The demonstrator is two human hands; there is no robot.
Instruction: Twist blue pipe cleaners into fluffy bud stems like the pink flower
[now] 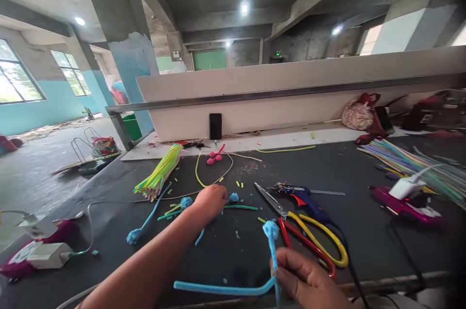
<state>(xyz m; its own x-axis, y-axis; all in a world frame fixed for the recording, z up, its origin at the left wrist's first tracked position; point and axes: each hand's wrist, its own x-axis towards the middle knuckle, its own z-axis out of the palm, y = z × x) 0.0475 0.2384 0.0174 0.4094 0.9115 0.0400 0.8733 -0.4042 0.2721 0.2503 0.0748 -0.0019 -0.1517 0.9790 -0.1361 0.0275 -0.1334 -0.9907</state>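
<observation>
My right hand [307,277] pinches a blue pipe cleaner [225,288] that bends off to the left. Its upright stem carries a fluffy blue head [270,229] at the top. Farther out, my left hand [211,201] reaches down to the tabletop, its fingertips mostly hidden from me. Blue tufts flank it, one at its left [186,202] and one at its right [233,197]. A green pipe cleaner [240,207] lies close by. Another blue stem with a tufted end [134,235] rests at the left.
Large scissors [271,200] lie by a red-handled tool [309,246] and a blue glue gun [309,202]. Yellow-green pipe cleaners [160,170] are bundled at left, multicoloured ones [411,163] at right. A phone [215,126] leans at the back. Purple power strips [404,204] and cables flank the workspace.
</observation>
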